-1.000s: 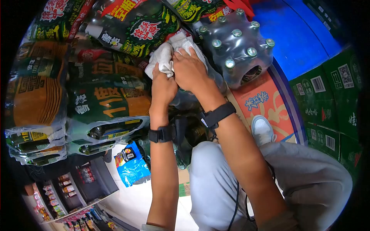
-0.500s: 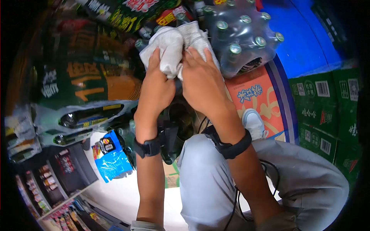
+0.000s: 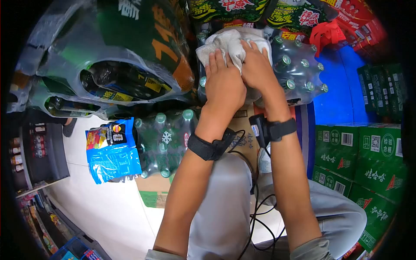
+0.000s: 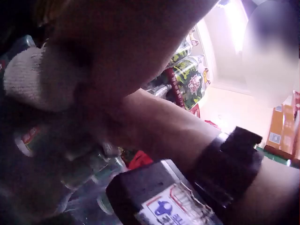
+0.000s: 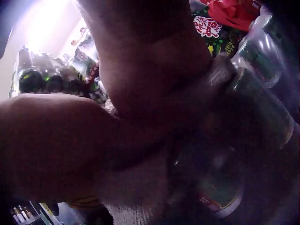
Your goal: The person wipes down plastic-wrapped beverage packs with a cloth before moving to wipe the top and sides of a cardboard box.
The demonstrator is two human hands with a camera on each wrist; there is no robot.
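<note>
A crumpled white cloth (image 3: 234, 45) lies over a pack of shrink-wrapped bottles at the top centre of the head view. My left hand (image 3: 225, 84) grips its near left part, fingers bent over the folds. Close beside it, my right hand (image 3: 258, 67) holds the cloth's right part, its fingertips on a bunched fold. Green caps of the bottles (image 3: 203, 81) show at the cloth's left edge; the rest beneath is hidden. In the left wrist view a rounded fold of the cloth (image 4: 28, 79) sticks out past the hand. The right wrist view shows cloth (image 5: 131, 211) below the dark hand.
Another wrapped pack of bottles (image 3: 299, 71) stands to the right. Large wrapped bottle packs (image 3: 117, 47) are stacked at left. Nearer lie a blue snack bag (image 3: 112, 151) and a green bottle pack (image 3: 164, 141). Green cartons (image 3: 355, 160) stand at right, and a black cable (image 3: 255, 203) hangs between the arms.
The head view has shifted, bringing the bottle pack by the snack bag into sight. Both hands stay on the cloth, which is now spread wider and flatter over the bottles.
</note>
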